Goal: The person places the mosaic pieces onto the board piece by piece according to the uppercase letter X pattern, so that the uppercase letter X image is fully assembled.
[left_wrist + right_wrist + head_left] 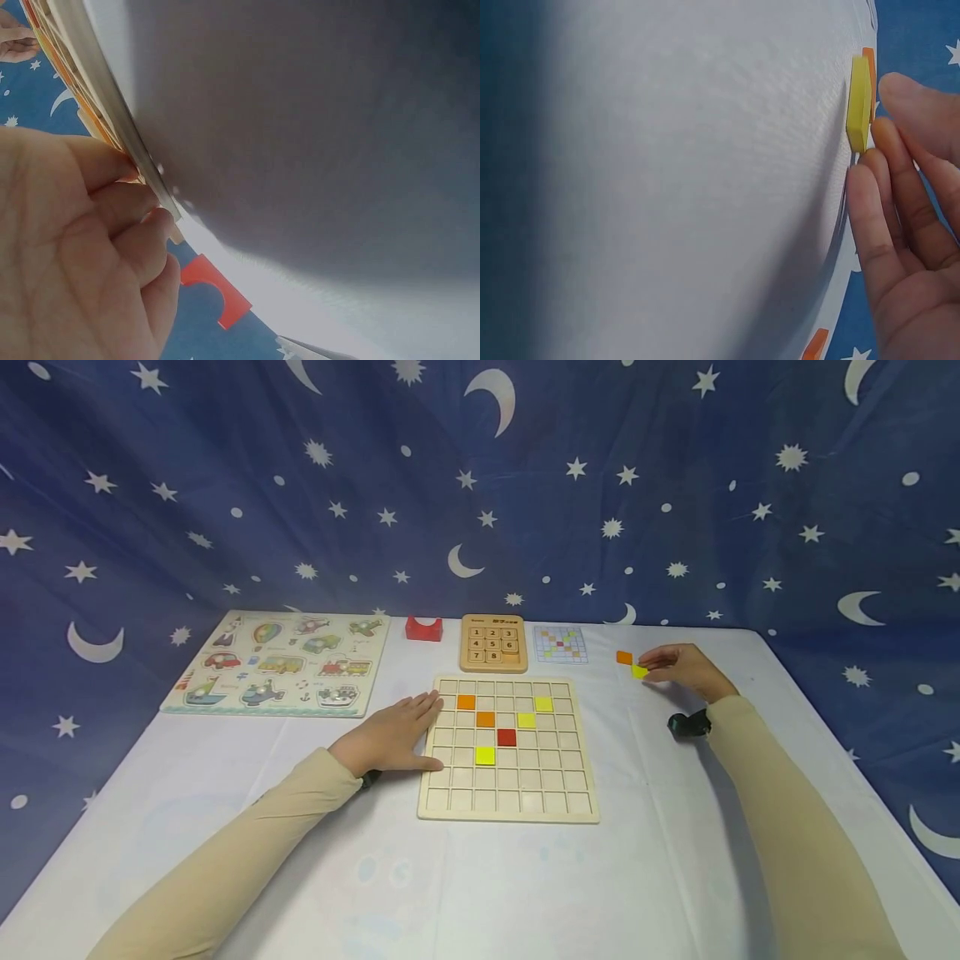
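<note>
A wooden grid board (508, 793) lies on the white table with several coloured square tiles in its cells. On it, a red tile (506, 737) has orange tiles running up to its left and yellow ones diagonally across it. My left hand (397, 732) rests along the board's left edge, thumb and fingers spread. Off to the right, my right hand (686, 670) hovers with fingertips right at a loose yellow tile (858, 105). Just left of that tile lies an orange tile (624, 657). The right wrist view shows the thumb and fingertips above the yellow tile, not closed round it.
A picture puzzle board (367, 693) lies at the back left. Along the back stand a red notched block (423, 630), a wooden number puzzle (493, 667) and a printed pattern card (561, 645). Another orange piece (816, 345) shows low in the right wrist view.
</note>
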Available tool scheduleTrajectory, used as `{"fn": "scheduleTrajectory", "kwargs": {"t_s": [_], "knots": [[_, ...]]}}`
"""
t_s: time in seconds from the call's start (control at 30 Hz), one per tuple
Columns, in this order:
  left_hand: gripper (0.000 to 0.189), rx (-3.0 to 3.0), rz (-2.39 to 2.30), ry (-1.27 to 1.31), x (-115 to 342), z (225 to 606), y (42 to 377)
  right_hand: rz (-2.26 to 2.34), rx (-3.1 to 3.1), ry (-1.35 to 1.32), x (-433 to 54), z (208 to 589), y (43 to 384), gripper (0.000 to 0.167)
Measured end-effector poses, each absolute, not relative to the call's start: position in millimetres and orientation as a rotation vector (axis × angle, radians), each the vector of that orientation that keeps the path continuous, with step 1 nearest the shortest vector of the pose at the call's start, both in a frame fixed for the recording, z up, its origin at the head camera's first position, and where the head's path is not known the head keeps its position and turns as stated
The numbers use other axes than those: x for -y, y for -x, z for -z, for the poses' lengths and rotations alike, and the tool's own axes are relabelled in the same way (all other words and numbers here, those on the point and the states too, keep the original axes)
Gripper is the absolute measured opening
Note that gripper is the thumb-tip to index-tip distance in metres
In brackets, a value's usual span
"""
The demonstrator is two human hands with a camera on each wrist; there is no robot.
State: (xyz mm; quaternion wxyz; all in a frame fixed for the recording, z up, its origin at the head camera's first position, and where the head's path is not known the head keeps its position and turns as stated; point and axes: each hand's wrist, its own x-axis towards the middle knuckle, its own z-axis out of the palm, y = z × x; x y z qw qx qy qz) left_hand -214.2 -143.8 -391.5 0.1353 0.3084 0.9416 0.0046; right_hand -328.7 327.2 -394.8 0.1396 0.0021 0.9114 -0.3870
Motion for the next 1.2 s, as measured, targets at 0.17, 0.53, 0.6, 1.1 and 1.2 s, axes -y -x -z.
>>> {"fn": "scheduleTrajectory", "kwargs": {"t_s": [0.17, 0.53, 0.6, 1.1, 1.2], "knots": [[0.097, -2.724, -0.014, -0.892, 144.1, 390.5, 213.6, 1.129, -2.626, 0.026, -327.2, 392.6, 326.5, 0.046], [0.098, -2.727, -0.013, -0.898, 144.2, 392.6, 214.5, 1.033, -2.613, 0.004, -328.8, 393.3, 325.7, 0.053], [0.097, -2.728, -0.015, -0.900, 144.2, 392.7, 214.5, 1.020, -2.612, 0.018, -328.4, 393.6, 325.6, 0.052], [0.096, -2.730, -0.032, -0.915, 144.4, 391.1, 214.0, 0.911, -2.674, 0.092, -321.6, 393.3, 322.7, 0.042], [0.093, -2.729, -0.040, -0.910, 144.3, 390.4, 214.4, 0.901, -2.690, 0.124, -317.6, 391.3, 318.0, 0.041]]}}
